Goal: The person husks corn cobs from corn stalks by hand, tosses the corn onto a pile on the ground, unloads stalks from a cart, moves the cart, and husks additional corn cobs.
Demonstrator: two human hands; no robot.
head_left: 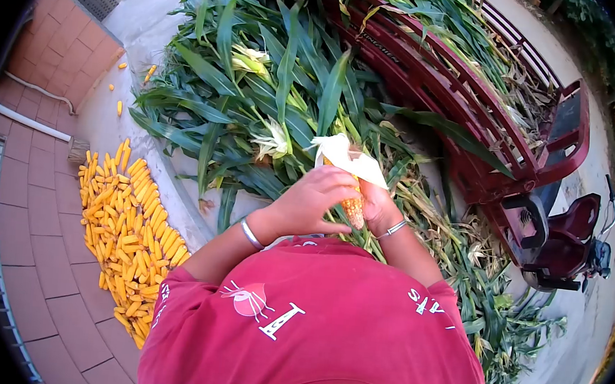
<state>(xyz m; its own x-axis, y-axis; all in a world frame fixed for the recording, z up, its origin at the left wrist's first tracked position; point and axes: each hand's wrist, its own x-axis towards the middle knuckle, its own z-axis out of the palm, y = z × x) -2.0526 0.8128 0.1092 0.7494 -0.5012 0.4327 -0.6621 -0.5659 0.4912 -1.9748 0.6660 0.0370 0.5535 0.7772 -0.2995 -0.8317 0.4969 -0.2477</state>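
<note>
An orange-yellow corn cob (352, 208) points down toward my chest, its kernels bare at the lower end. Pale husk (352, 159) spreads around its upper end. My left hand (315, 198) lies over the cob's left side with its fingers curled across it. On the other side, my right hand (376, 205) closes round the cob and husk, its fingers partly hidden. Green corn stalks (286, 96) lie in a thick heap just beyond both hands.
Husked yellow cobs (131, 229) are piled at the left on brown tiles (50, 244). A dark red cart (471, 133) loaded with stalks stands at the right, with a seat (574, 224) and handlebar beside it. A tiled wall (59, 42) rises at upper left.
</note>
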